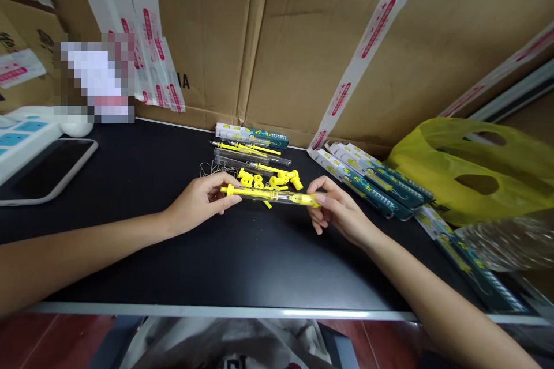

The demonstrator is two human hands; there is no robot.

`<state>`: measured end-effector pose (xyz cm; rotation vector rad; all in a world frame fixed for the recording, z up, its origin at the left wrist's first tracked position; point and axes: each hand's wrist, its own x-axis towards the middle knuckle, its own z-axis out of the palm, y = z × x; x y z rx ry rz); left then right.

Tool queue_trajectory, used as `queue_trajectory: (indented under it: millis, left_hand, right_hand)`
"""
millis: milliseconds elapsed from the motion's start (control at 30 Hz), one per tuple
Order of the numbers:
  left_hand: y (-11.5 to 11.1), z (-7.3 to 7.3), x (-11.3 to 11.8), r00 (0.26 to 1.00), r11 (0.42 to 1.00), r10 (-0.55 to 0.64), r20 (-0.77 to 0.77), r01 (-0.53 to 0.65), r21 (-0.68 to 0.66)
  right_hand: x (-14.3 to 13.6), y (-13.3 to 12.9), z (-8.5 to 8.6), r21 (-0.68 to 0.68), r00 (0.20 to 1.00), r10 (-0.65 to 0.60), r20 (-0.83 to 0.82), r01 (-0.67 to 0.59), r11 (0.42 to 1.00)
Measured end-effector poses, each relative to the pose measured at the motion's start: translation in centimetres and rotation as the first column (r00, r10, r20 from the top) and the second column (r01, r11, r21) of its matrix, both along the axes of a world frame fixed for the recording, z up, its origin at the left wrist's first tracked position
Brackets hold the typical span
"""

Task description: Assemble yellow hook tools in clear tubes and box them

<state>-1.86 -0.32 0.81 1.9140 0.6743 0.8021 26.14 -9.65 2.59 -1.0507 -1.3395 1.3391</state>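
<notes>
Both hands hold a clear tube (pixel 285 196) with yellow parts inside and yellow ends, like a syringe, level above the black table. My left hand (pixel 205 199) pinches its yellow left end between thumb and fingers. At the other end, my right hand (pixel 335 207) grips the yellow cap with thumb and forefinger, the other fingers curled below. Just behind the tube lies a pile of small yellow plastic parts (pixel 277 179). Bent metal wires (pixel 216 167) are beside that pile, partly behind my left hand. Further back are clear tubes (pixel 251 157) and yellow rods (pixel 266 150).
One printed box (pixel 251 135) lies at the back, and several more boxes (pixel 367 176) are on the right beside a yellow plastic bag (pixel 415 153). A phone (pixel 52 170) and a white power strip (pixel 26 135) are at left. Large cardboard boxes (pixel 303 40) form a wall behind.
</notes>
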Motion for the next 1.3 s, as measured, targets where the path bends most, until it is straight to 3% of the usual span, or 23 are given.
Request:
queue_trajectory:
  millis: [333,700,967,1300]
  left_hand:
    - [-0.1,0.1,0.0,1.0,1.0,-0.007,-0.014,0.008,0.015]
    - [-0.2,0.2,-0.1,1.0,1.0,-0.004,-0.03,0.004,0.024]
    - [0.4,-0.9,0.2,0.99,0.983,-0.093,0.102,0.108,-0.149]
    - [0.4,-1.1,0.2,0.992,0.982,-0.115,0.053,0.122,-0.146]
  right_hand:
    - [0.0,-0.1,0.2,-0.002,1.0,0.002,0.008,-0.002,1.0]
    - [0.0,-0.5,0.6,0.097,0.992,0.002,0.124,-0.014,0.995]
    - [-0.6,-0.5,0.6,0.102,0.985,-0.02,0.169,0.003,0.995]
    - [-1.0,-0.8,-0.1,0.162,0.975,-0.071,0.21,0.037,0.986]
